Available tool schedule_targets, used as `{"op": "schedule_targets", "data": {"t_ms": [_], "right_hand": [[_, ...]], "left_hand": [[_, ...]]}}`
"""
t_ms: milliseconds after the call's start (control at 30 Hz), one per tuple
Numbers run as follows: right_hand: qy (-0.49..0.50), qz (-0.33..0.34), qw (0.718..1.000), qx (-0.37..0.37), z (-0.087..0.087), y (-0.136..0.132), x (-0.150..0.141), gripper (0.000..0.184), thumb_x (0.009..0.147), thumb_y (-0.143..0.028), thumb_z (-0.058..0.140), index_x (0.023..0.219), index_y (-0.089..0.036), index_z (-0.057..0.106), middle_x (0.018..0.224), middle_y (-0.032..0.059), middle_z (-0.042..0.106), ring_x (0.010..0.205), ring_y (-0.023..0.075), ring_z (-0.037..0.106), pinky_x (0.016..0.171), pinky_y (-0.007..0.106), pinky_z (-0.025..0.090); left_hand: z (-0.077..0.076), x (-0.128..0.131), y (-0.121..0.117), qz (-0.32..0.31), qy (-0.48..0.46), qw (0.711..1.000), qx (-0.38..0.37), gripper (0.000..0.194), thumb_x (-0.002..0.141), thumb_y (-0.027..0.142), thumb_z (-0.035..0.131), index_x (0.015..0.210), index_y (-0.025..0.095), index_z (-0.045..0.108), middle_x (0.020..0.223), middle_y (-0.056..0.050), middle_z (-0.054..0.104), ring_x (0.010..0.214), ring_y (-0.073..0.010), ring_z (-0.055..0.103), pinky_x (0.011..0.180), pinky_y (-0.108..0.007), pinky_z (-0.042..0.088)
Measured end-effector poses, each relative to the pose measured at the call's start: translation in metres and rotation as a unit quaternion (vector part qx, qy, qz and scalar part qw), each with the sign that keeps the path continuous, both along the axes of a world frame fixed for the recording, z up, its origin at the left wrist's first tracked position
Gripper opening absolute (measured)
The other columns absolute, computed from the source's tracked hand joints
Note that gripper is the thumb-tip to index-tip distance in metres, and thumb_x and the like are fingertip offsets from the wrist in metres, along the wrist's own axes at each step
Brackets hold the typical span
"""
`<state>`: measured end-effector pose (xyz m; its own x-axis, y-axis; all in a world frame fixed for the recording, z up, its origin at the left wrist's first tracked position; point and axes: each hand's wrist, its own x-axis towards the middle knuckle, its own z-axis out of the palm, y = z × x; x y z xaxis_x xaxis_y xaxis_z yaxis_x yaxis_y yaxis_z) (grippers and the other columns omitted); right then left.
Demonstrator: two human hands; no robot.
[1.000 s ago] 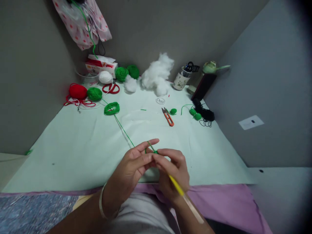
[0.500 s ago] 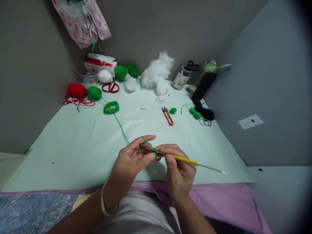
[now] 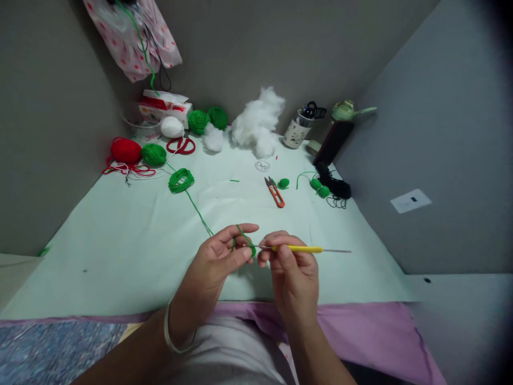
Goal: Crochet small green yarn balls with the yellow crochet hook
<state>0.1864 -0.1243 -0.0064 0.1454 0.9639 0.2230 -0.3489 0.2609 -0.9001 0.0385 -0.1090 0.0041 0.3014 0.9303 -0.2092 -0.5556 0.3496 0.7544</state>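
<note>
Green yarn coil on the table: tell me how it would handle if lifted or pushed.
The coil would probably flop and lose shape, being loose, thin loops. Lying flat, it should slide rather than roll if pushed. Lifting it may tug the strand that leads toward the left hand.

slim pale bangle (image 3: 165, 327) — left wrist (image 3: 182, 320), light grey top (image 3: 226, 350)

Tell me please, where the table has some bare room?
Free: the pale cover left of the left hand, nearer than the green coil, and right of the right hand, nearer than the black yarn. Crowded: the back edge, with yarn balls, white stuffing and a cup.
</note>
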Motion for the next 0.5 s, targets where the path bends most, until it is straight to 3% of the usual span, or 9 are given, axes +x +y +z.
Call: {"op": "schedule_targets", "data": {"t_ms": [200,333,433,500], "right_hand": [[0.006,0.028,0.999,-0.035,-0.005,0.005,-0.008,0.014,0.098,-0.033,0.071,0.098,-0.026,0.083,0.092,0.0039,0.078,0.072,0.0118,0.066,0.068,0.024,0.055],[0.088,0.038,0.993,-0.066,0.016,0.012,0.001,0.014,0.092,-0.038,0.078,0.089,-0.025,0.081,0.087,0.0021,0.077,0.061,0.0079,0.061,0.06,0.02,0.052],[0.152,0.062,0.984,-0.069,0.043,0.016,0.01,0.014,0.091,-0.04,0.079,0.087,-0.027,0.077,0.083,-0.0013,0.076,0.046,0.0029,0.045,0.049,0.014,0.044],[0.161,0.096,0.981,-0.053,0.059,0.014,0.007,0.013,0.095,-0.039,0.074,0.088,-0.027,0.073,0.082,-0.0034,0.075,0.041,0.0013,0.032,0.044,0.013,0.037]], "left_hand": [[-0.002,0.005,-0.006,0.023,0.069,0.995,0.064,0.024,0.087,0.021,0.08,0.111,0.024,0.077,0.091,-0.001,0.076,0.082,-0.0142,0.069,0.084,-0.027,0.055],[0.009,-0.014,0.004,0.028,0.121,0.989,0.077,0.023,0.086,0.027,0.082,0.108,0.025,0.078,0.102,-0.003,0.076,0.095,-0.0184,0.07,0.087,-0.029,0.056],[0.013,-0.033,0.009,0.159,0.171,0.966,0.108,0.014,0.094,0.037,0.074,0.097,0.024,0.08,0.12,-0.005,0.072,0.113,-0.0217,0.064,0.086,-0.027,0.057],[0.009,-0.036,0.005,0.283,0.203,0.929,0.128,0.017,0.096,0.035,0.072,0.084,0.023,0.076,0.105,-0.001,0.07,0.095,-0.0153,0.062,0.073,-0.02,0.053]]}}
